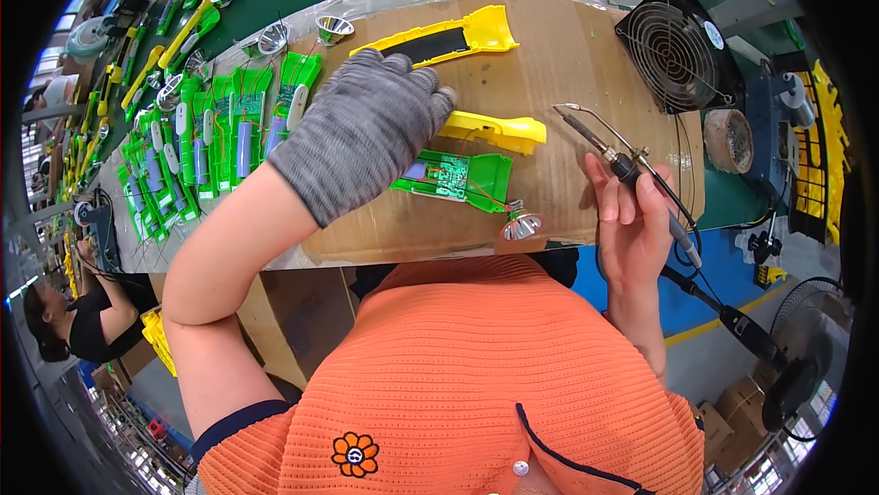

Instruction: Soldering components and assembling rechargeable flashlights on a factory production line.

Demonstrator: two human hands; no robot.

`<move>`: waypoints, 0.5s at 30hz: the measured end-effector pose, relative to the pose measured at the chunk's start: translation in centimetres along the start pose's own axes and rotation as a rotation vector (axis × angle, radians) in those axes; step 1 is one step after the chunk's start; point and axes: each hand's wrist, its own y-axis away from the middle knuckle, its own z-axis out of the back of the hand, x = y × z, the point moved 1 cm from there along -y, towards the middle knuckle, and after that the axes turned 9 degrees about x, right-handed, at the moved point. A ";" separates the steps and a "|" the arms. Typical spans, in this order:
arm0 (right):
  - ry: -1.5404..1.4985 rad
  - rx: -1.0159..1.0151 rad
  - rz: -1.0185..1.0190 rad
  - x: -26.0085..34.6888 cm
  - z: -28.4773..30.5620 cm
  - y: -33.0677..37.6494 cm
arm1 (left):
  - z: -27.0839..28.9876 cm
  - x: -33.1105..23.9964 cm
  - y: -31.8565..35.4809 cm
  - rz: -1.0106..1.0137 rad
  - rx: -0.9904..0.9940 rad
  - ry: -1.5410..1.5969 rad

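Observation:
My left hand (371, 124), in a grey striped fingerless glove, is closed over the left end of a yellow flashlight casing half (499, 131); its grip is partly hidden under the glove. Just below lies a green casing half (485, 185) with a circuit board, red wires and a silver reflector cup (521, 223) at its right end. My bare right hand (632, 216) holds a soldering iron (627, 168) with a thin metal feed tube beside it. The iron's tip points up and left, apart from the casings. Another yellow casing half (439, 40), lined in black, lies beyond my left hand.
Several green casings (247, 119) with batteries and boards crowd the left of the cardboard-topped bench (568, 55). A black fan (679, 46) stands at the far right, near a round tub (728, 141) and a solder spool (798, 99). A co-worker (82, 312) sits at left.

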 end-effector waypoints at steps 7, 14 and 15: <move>-0.048 0.023 0.000 0.1 -0.1 -0.2 | -3.2 -1.3 5.8 -0.017 -0.070 0.230; -0.121 -0.052 0.003 0.2 0.1 -0.1 | 1.4 3.9 4.0 0.080 -0.229 0.176; -0.128 -0.054 0.004 0.2 0.2 0.0 | 2.4 6.5 2.6 0.059 -0.341 0.199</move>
